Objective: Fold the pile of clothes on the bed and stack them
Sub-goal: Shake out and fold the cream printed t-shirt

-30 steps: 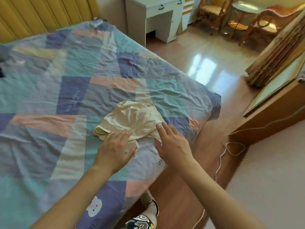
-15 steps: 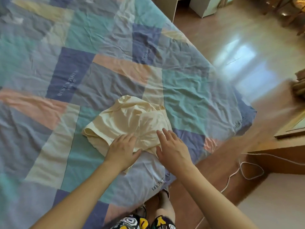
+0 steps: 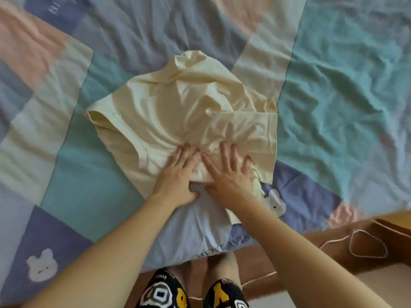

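1. Nearest me, the bed's [image 3: 333, 107] edge sits just behind my wrists, and the cream garment [image 3: 178, 107] lies close to that edge on the patchwork sheet [image 3: 89, 185]. If I drag the cloth toward me while smoothing, I judge its near hem could slide over the edge and pull the rest down to the floor [image 3: 278, 252].
2. My left hand [image 3: 175, 176] and right hand [image 3: 229, 174] both lie flat on the near hem, fingers straight and spread; neither grip is closed on anything. The cloth bunches into radiating creases between them. Pressing inward from here would likely lock those wrinkles into the fold.
3. Under the right hand a flap doubles over unevenly. Folding on top of it risks a lopsided, bulky stack piece.
4. The sheet beneath is itself rumpled, so it may creep with the garment.
5. Farthest off, the collar end stands up in a loose peak; left unflattened, I think it will skew the next fold.
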